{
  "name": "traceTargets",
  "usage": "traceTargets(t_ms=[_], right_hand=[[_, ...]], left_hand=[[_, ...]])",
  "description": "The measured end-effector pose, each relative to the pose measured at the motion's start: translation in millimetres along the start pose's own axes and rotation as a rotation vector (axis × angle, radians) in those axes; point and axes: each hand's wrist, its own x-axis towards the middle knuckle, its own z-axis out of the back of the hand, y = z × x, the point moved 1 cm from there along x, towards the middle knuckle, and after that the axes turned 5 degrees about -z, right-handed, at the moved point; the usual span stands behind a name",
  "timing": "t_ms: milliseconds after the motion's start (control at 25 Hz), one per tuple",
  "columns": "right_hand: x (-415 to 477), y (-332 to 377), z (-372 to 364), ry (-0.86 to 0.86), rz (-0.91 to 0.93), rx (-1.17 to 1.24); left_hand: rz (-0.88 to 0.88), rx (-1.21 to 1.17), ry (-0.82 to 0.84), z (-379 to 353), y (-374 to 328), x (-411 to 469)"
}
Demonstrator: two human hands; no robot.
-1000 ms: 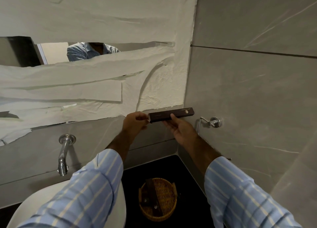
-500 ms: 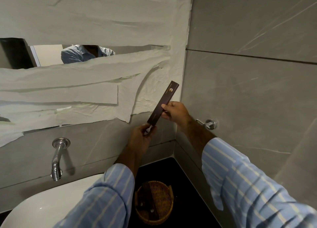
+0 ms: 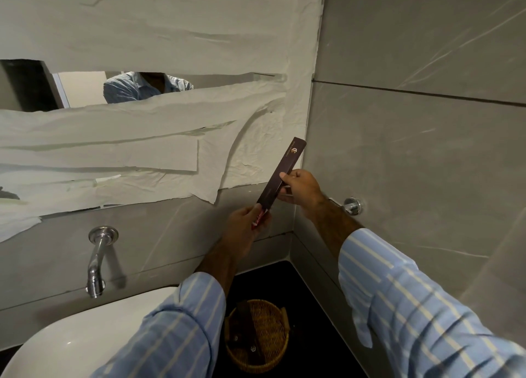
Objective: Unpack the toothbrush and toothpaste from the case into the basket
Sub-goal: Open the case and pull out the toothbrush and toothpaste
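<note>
We see a paper-covered mirror [image 3: 148, 138] filling the far left wall, a white basin [image 3: 85, 340] at near left, and a chrome tap [image 3: 96, 261] on the wall above it. On the dark counter [image 3: 318, 306] below the hands sits the wicker basket [image 3: 257, 360], with dark flat packets lying inside. Above it, held in the air, the slim dark case [image 3: 280, 175] runs diagonally, its logo end pointing up and right, its open end down and left. Our right hand [image 3: 300, 188] is closed around its middle. Our left hand [image 3: 247, 224] pinches a red and white item [image 3: 259, 216] showing at the lower end, probably the toothpaste.
</note>
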Motion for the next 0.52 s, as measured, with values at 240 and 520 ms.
traceTargets(t_ms=[240, 520], right_hand=[[2.3, 5.2, 7.0, -0.073, -0.026, 0.022], [-3.4, 17.3, 11.8, -0.121, -0.007, -0.002]], left_hand=[[-0.169, 0.618, 0.093, -3.9, -10.2, -1.2], [-0.405, 1.3, 0.142, -12.2, -30.5, -6.8]])
